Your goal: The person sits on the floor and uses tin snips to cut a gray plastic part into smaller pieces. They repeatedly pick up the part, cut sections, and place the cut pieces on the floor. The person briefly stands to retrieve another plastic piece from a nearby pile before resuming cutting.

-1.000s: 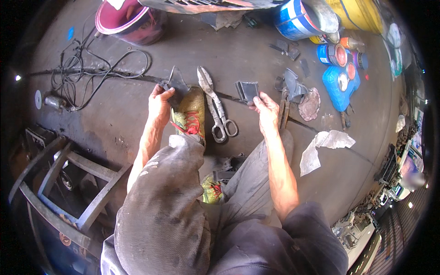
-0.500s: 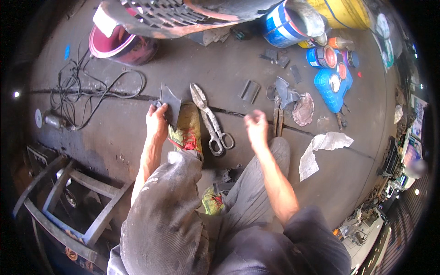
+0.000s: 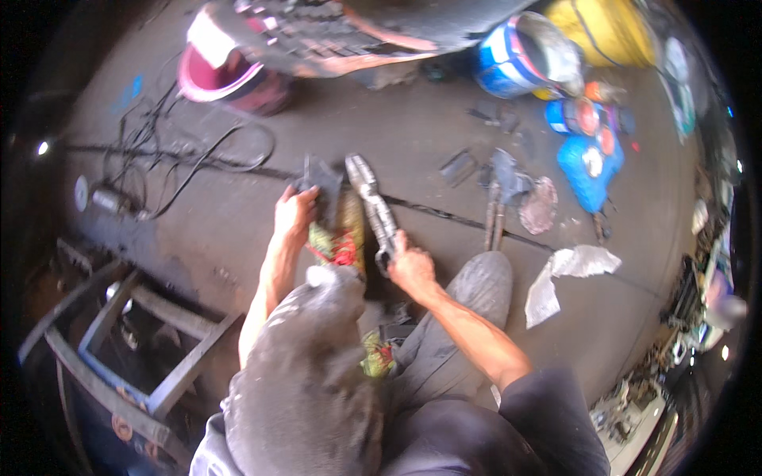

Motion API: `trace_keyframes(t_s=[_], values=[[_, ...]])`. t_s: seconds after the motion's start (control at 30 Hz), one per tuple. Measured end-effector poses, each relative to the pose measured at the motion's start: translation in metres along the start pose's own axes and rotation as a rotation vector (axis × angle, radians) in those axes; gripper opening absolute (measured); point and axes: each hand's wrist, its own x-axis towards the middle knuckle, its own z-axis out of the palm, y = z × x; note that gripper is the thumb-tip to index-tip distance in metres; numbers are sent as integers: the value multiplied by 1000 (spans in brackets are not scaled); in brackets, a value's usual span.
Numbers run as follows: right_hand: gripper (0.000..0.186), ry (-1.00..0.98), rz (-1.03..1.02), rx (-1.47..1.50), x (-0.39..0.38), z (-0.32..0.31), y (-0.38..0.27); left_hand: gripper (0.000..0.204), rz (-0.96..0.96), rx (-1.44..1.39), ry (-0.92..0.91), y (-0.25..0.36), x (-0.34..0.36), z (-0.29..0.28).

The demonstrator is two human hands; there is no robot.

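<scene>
My left hand [image 3: 295,213] is closed on a dark grey, angular piece of sheet [image 3: 324,184], held just above my shoe [image 3: 341,247]. To the right of it, a pair of worn tin snips [image 3: 367,189] points away from me. My right hand [image 3: 413,268] has its fingers closed around the snips' handles, partly covering the loops. Motion smears the picture, so the exact finger placement is unclear. Whether the snips are lifted off the floor I cannot tell.
Left lie a tangled black cable [image 3: 210,152] and a dark metal frame [image 3: 178,313]. A pink bucket [image 3: 202,83] stands under a large grille-like part [image 3: 317,44]. Right are a blue-and-white tin [image 3: 500,59], a blue jug [image 3: 583,174], grey scraps [image 3: 509,174] and torn paper [image 3: 548,289].
My right hand has moved left and down onto the handles of the tin snips. My left hand still holds the sheet piece. The whole view has shifted slightly.
</scene>
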Motion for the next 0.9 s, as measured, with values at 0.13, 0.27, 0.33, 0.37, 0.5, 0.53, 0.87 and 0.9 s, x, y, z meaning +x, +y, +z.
trace_keyframes(t_s=[0.13, 0.27, 0.33, 0.37, 0.5, 0.53, 0.87, 0.9], values=[[50, 162, 158, 510, 8, -16, 10, 21, -74, -595, -147, -1, 11, 8], [38, -244, 168, 1344, -11, -72, 13, 25, -48, -851, -281, 22, 9, 17], [47, -403, 209, 1547, -33, -83, 14, 23, -59, -864, -326, 25, 11, 23], [54, -435, 189, 1668, -45, -80, 12, 21, -55, -862, -298, 36, 4, 31], [90, -410, -36, 1704, -73, -70, 5, 13, 185, -740, -118, 67, -24, 55], [98, -414, 10, 1671, -79, -74, 1, 14, 232, -747, -231, 59, -17, 47], [79, -440, 96, 1573, -56, -84, 23, 17, 761, 186, -233, 50, 16, 6], [67, -452, 104, 1607, -51, -86, 25, 17, 795, 221, -281, 50, 20, 4]])
